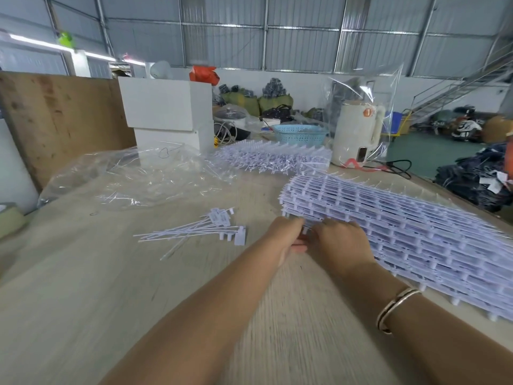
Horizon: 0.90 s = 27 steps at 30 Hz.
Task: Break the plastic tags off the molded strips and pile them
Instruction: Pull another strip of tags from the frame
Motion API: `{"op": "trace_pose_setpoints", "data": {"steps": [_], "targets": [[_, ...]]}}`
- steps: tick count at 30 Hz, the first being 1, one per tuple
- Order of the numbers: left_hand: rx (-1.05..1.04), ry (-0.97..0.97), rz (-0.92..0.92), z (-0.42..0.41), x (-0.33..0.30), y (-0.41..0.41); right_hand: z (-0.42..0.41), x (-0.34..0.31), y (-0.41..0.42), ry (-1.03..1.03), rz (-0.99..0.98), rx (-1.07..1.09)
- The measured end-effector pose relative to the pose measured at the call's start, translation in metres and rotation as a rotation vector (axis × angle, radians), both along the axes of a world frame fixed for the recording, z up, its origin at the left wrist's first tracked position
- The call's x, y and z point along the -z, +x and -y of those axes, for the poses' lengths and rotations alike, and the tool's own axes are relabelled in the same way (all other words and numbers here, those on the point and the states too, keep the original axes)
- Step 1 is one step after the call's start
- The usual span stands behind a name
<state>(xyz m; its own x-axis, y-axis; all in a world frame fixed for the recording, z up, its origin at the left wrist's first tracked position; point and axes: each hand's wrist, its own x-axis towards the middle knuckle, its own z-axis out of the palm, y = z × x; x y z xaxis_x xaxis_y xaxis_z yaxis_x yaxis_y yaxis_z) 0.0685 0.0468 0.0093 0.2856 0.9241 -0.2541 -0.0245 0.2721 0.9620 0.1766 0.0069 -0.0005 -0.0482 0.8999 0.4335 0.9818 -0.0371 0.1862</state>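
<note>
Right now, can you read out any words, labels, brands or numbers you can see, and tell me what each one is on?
None can be read.
Kettle: an orange label near its top, too blurred to read.
Tags in the loose pile: dark print, too small to read.
Strips by the hands: dark print on the tags, too blurred to read.
White box: no print visible.

Wooden table (83, 287): stacked molded strips (402, 218) at right; left hand (286, 237) and right hand (340, 240) both gripping the stack's near corner; loose pile of tags (205, 229) left of them; clear plastic bag (133, 176) behind.
</note>
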Motion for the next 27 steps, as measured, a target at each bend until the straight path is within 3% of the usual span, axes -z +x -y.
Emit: {"op": "trace_pose_setpoints", "data": {"steps": [3,8,17,22,27], "targets": [[0.037,-0.028,-0.017,-0.002,-0.002,-0.001,0.000,0.003,0.006,0.009,-0.049,-0.067],[0.022,-0.036,-0.017,0.001,-0.001,-0.005,-0.005,-0.002,0.019,-0.157,-0.494,-0.167],[-0.283,-0.045,0.137,0.012,-0.008,-0.050,0.009,0.000,0.045,-0.378,-0.485,-0.310],[-0.154,-0.257,0.310,0.039,-0.001,-0.036,0.009,0.003,0.044,-0.362,-0.347,-0.388],[-0.142,-0.267,0.491,0.057,0.003,-0.017,0.013,0.010,0.032,-0.317,-0.490,-0.487]]}}
